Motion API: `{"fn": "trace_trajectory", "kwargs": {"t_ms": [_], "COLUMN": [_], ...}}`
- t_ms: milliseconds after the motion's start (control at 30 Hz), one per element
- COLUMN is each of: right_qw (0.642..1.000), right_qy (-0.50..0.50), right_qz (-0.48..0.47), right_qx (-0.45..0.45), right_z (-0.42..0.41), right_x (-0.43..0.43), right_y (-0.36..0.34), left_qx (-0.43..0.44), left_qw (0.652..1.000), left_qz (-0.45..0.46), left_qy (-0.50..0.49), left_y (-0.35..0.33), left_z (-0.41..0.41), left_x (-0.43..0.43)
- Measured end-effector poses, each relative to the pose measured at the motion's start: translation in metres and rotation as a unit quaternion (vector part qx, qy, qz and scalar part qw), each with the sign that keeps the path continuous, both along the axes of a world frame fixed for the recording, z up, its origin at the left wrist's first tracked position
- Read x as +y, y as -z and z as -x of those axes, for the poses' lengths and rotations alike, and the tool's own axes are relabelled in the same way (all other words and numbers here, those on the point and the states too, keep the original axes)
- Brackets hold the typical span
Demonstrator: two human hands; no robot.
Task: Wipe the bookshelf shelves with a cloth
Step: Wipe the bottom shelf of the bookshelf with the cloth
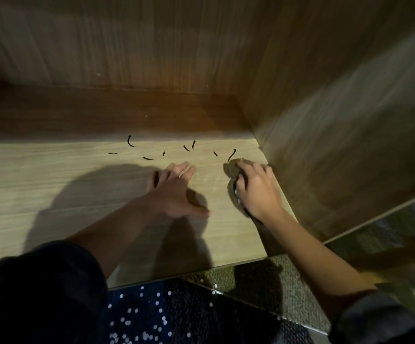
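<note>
A light wooden shelf board [52, 194] fills the middle of the view, inside a bookshelf compartment. My right hand [258, 189] grips a crumpled brownish cloth [231, 168] and presses it on the board close to the right side panel [338, 145]. My left hand [174, 192] rests on the board to the left of the cloth, fingers spread and fairly straight, holding nothing. Several small dark curved scraps [186, 148] lie on the board just beyond both hands.
The back panel [127, 58] rises behind a darker strip of the shelf. The board's front edge [189, 269] runs above a dark speckled floor [251, 276]. A dark garment with white dots [151, 319] shows at the bottom.
</note>
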State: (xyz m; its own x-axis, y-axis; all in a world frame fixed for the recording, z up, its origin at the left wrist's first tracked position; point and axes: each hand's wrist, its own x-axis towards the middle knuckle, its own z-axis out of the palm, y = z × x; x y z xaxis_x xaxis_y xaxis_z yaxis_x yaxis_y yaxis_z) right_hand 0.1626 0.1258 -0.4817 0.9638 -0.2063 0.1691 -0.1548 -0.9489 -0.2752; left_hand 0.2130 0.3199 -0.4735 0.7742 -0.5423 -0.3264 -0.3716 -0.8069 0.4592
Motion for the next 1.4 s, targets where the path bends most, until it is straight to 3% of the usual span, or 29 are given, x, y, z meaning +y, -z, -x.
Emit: {"fn": "trace_trajectory", "kwargs": {"t_ms": [200,367,467,667,867,967,1100,1267,1400], "right_qw": [0.997,0.991,0.985,0.998,0.988,0.998,0.999,0.989,0.996], "right_qy": [0.07,-0.056,-0.135,-0.01,-0.146,-0.061,0.011,-0.143,-0.078], "right_qz": [-0.038,-0.113,-0.101,-0.055,-0.049,-0.008,-0.031,-0.024,0.021], "right_qx": [-0.004,-0.031,-0.041,-0.019,-0.034,-0.014,-0.005,-0.024,0.02], "right_z": [-0.079,-0.063,-0.036,-0.078,-0.014,-0.052,-0.091,-0.046,-0.073], "right_x": [-0.019,0.005,0.01,-0.007,0.01,-0.025,-0.008,0.027,-0.008], "right_y": [0.004,0.004,0.008,0.002,0.006,0.01,0.007,0.003,-0.003], "left_qx": [0.003,0.013,0.018,0.017,0.012,0.014,0.009,0.008,0.005], "left_qw": [1.0,1.0,1.0,1.0,1.0,1.0,1.0,1.0,1.0], "left_qz": [0.013,0.013,0.011,0.012,0.014,0.018,0.016,0.015,0.016], "left_qy": [0.014,0.012,0.013,0.009,0.017,0.016,0.014,0.014,0.014], "left_y": [0.007,0.005,0.004,0.001,0.002,0.002,0.004,0.005,0.005], "left_z": [-0.001,0.0,-0.001,0.002,0.002,0.002,0.002,0.001,0.001], "left_x": [0.001,-0.001,0.0,0.0,0.0,0.0,0.0,0.0,0.0]}}
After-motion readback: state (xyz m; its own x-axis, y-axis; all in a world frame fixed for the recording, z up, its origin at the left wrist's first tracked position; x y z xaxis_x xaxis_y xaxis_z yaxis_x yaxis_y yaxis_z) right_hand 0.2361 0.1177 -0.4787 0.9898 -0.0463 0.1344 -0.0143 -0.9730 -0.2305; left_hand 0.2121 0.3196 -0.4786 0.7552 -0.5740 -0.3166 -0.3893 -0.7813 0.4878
